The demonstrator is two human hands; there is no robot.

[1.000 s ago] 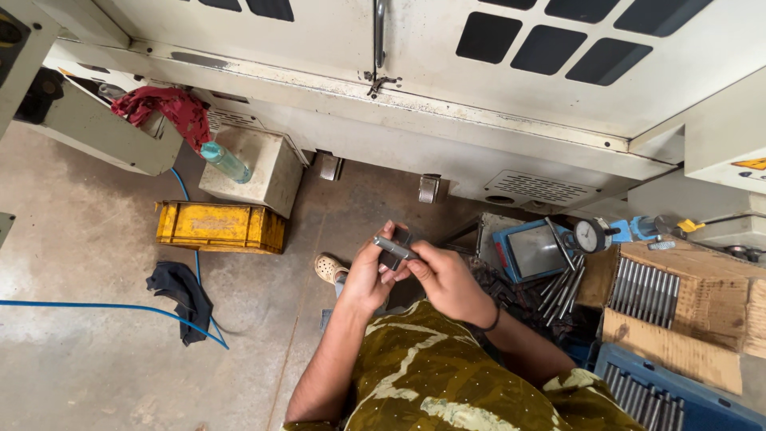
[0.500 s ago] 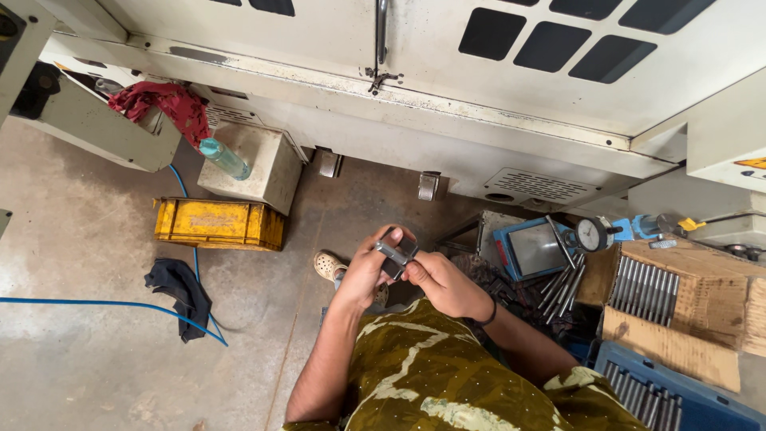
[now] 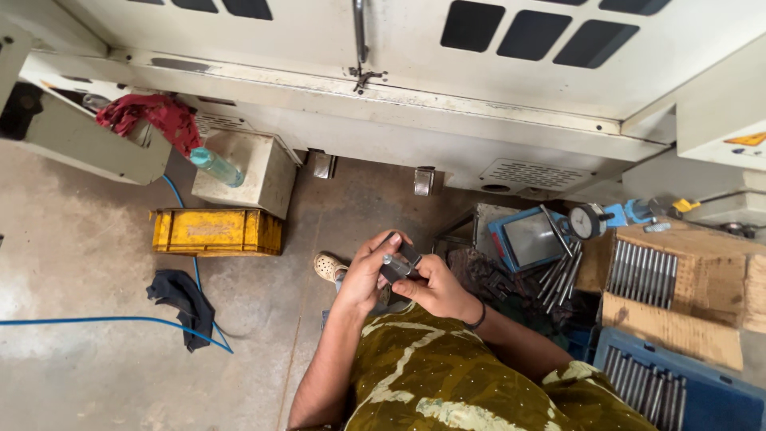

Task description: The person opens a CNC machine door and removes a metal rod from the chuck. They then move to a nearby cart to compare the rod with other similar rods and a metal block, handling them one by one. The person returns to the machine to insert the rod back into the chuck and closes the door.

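Both my hands meet in front of my chest over the concrete floor. My left hand [image 3: 363,275] grips a small dark block-shaped gauge [image 3: 396,265] from the left. Into that gauge my right hand [image 3: 435,287] holds a short shiny metal pin [image 3: 388,260], fingers pinched around it. I wear an olive patterned top, and my sandalled foot [image 3: 328,266] shows just below the hands.
A grey machine cabinet [image 3: 479,96] fills the top. On the floor left lie a yellow crate [image 3: 215,231], a dark rag [image 3: 183,297] and a blue hose [image 3: 96,322]. Right: trays of metal pins [image 3: 642,273], a blue bin [image 3: 678,387], a dial gauge [image 3: 589,221].
The hands have stayed together on the gauge and pin; the fingers shifted slightly and the view moved a little.
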